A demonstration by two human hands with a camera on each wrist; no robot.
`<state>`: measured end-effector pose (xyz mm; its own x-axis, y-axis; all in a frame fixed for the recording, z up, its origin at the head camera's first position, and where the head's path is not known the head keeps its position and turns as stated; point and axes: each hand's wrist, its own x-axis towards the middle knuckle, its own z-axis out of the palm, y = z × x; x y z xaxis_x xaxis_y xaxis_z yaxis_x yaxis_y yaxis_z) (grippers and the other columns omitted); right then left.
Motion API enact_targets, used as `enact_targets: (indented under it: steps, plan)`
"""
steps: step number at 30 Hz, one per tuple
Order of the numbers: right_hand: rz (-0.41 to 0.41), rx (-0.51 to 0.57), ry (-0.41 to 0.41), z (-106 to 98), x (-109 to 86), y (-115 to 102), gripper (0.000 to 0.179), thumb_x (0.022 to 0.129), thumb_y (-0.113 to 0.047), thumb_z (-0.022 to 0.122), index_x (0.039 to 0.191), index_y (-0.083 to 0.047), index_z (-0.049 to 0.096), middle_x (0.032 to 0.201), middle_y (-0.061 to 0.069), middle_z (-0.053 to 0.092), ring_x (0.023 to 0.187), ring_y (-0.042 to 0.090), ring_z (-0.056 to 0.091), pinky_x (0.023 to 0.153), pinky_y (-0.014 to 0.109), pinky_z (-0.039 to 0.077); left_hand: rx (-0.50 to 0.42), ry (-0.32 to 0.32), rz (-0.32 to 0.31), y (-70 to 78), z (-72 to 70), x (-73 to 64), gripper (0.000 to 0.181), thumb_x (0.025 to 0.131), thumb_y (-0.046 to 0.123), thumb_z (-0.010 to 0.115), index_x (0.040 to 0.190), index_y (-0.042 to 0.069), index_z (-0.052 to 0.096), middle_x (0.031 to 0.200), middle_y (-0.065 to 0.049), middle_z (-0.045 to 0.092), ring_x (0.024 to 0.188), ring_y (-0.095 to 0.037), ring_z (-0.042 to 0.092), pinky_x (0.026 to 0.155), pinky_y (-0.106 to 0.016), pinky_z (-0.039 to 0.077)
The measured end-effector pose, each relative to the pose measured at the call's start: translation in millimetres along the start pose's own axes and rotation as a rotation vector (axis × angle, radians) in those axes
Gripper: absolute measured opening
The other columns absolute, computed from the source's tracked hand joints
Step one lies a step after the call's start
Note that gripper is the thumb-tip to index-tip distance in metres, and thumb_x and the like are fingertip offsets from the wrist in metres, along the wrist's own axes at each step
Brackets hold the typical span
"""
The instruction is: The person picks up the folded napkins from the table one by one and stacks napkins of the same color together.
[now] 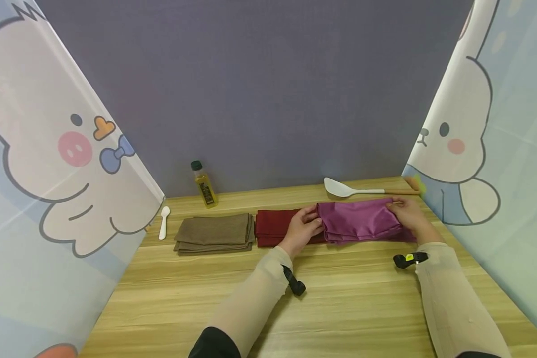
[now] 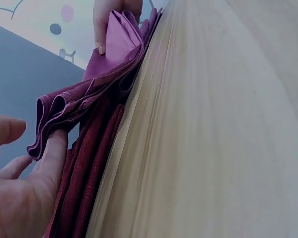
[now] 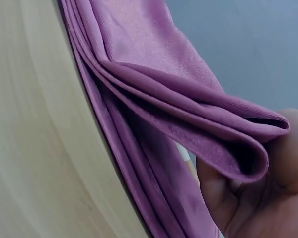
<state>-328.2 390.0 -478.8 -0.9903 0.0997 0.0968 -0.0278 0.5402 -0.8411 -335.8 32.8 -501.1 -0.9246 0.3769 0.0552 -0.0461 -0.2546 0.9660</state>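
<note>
A folded purple satin cloth (image 1: 355, 219) is raised at both ends, its left end over a folded dark red cloth (image 1: 275, 223). My right hand (image 1: 407, 216) pinches its right end; in the right wrist view the folded layers (image 3: 188, 109) run into that hand (image 3: 283, 183). At the left end is my left hand (image 1: 302, 228). In the left wrist view one digit of the left hand (image 2: 27, 193) touches the purple cloth (image 2: 64, 106) from below, while its other fingers stand apart from the fabric. Part of the red cloth (image 2: 87, 173) is hidden beneath.
Left of the red cloth lies a folded brown cloth (image 1: 217, 231). A small white spoon (image 1: 163, 222) lies farther left. Against the grey back panel stands a bottle of yellow liquid (image 1: 204, 185). A white ladle with a wooden handle (image 1: 340, 189) lies behind the purple cloth.
</note>
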Motion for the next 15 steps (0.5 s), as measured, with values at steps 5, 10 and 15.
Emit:
enact_targets:
  steps: [5, 10, 15]
  plan:
    - [0.005, -0.077, 0.046, -4.9, 0.3, 5.9, 0.050, 0.108, -0.024, 0.054, 0.137, 0.016, 0.053, 0.128, 0.038, 0.063, 0.082, -0.004, 0.054, 0.072, 0.018, 0.046, 0.076, -0.050, -0.021, 0.4, 6.3, -3.5, 0.058, 0.103, 0.007, 0.066, 0.158, 0.011, 0.046, 0.151, -0.014, 0.052, 0.128, -0.026, 0.062, 0.106, -0.040, 0.052]
    - [0.022, -0.110, 0.048, -8.2, -1.6, 6.5, 0.056, 0.106, -0.029, 0.060, 0.139, 0.016, 0.053, 0.135, 0.039, 0.058, 0.094, 0.007, 0.059, 0.077, 0.018, 0.045, 0.191, -0.103, -0.021, 2.6, 14.9, -9.3, 0.059, 0.104, 0.015, 0.067, 0.159, 0.012, 0.045, 0.162, -0.009, 0.041, 0.136, -0.023, 0.055, 0.110, -0.039, 0.048]
    - [0.046, -0.138, 0.104, -9.3, -4.4, 7.4, 0.052, 0.105, -0.023, 0.062, 0.140, 0.014, 0.054, 0.135, 0.039, 0.057, 0.113, 0.035, 0.062, 0.078, 0.020, 0.044, 0.190, -0.155, 0.004, 4.8, 22.0, -9.8, 0.063, 0.105, 0.011, 0.065, 0.161, 0.002, 0.038, 0.163, -0.014, 0.040, 0.142, -0.029, 0.050, 0.111, -0.038, 0.046]
